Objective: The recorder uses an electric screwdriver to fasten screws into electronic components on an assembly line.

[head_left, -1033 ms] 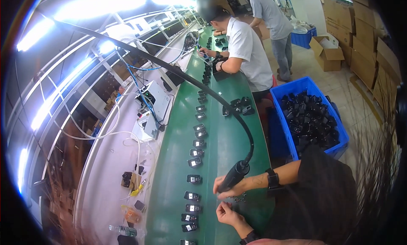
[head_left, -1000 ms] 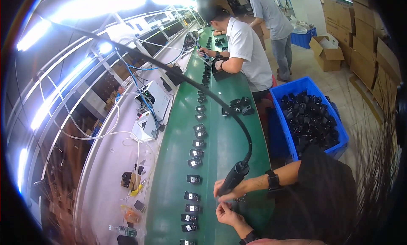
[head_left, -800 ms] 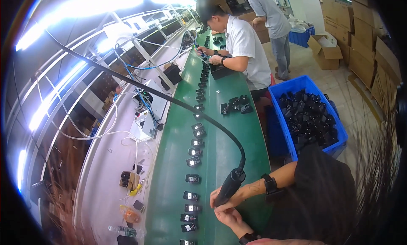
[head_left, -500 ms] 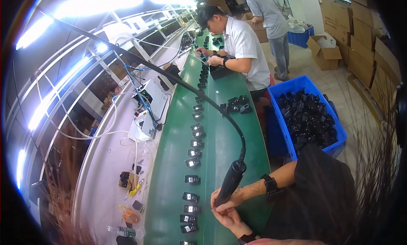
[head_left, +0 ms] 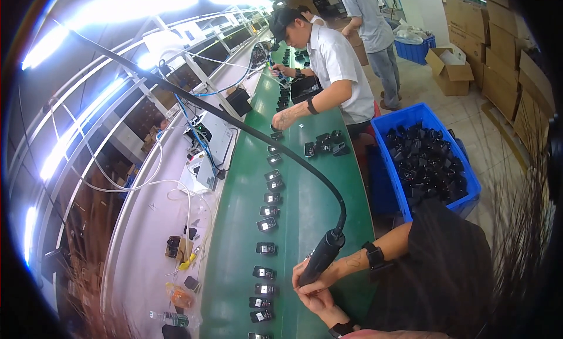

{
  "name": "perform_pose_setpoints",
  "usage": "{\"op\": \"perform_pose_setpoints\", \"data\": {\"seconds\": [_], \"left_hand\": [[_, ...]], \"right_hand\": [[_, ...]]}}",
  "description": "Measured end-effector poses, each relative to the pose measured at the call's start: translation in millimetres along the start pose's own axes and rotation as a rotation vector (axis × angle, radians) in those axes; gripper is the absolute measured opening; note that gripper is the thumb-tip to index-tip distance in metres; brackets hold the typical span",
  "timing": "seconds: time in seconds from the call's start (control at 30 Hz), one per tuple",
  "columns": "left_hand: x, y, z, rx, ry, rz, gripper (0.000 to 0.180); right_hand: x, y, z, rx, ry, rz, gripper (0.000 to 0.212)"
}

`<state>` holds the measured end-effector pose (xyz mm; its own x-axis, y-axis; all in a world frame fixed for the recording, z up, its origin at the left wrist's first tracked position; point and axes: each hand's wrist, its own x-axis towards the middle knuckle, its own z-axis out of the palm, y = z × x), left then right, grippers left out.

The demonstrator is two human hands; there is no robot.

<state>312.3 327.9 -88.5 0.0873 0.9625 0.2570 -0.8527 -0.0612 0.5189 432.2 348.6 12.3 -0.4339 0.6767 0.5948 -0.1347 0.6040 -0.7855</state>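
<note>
A black electric screwdriver (head_left: 322,257) leans to the upper right, with a thick cable running from its top. My right hand (head_left: 324,278) is closed around its lower end. Just below, my left hand (head_left: 319,304) has its fingers pinched together at the tool's tip, touching the right hand. Whatever sits between those fingers is hidden. Both hands are over the near side of a green belt (head_left: 234,263). Along the belt's middle, left of my hands, runs a row of small black device housings (head_left: 266,248) with pale inner parts.
A blue crate (head_left: 392,170) full of black parts stands right of the belt. Loose housings (head_left: 324,144) lie ahead. Farther up, a co-worker's hand (head_left: 285,119) reaches over the row. The left ledge holds a bottle (head_left: 168,319) and cables. Cardboard boxes (head_left: 448,69) stand beyond.
The co-worker's near arm has reached out left and toward me over the row of housings. My screwdriver has tilted slightly to the right; my hands are nearly still.
</note>
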Motion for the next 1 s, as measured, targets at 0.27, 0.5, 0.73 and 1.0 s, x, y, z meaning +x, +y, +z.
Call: {"op": "perform_pose_setpoints", "data": {"seconds": [0.27, 0.5, 0.73, 1.0], "left_hand": [[-1.5, -3.2, 8.5, -0.042, -0.016, -0.024, 0.041], [2.8, 0.3, -2.1, 0.007, 0.014, -0.019, 0.043], [-0.6, -5.4, -4.1, 0.18, 0.225, 0.016, 0.056], [-1.7, 2.1, -26.9, 0.111, 0.227, -0.122, 0.052]], "right_hand": [[-7.1, 3.9, 1.8, 0.043, -0.027, 0.102, 0.017], [-5.3, 5.9, 7.4, 0.018, 0.007, 0.118, 0.018], [-9.7, 5.7, -0.7, -0.028, -0.044, 0.137, 0.019], [-14.5, 31.5, 1.6, 0.188, -0.004, 0.456, 0.02]]}}
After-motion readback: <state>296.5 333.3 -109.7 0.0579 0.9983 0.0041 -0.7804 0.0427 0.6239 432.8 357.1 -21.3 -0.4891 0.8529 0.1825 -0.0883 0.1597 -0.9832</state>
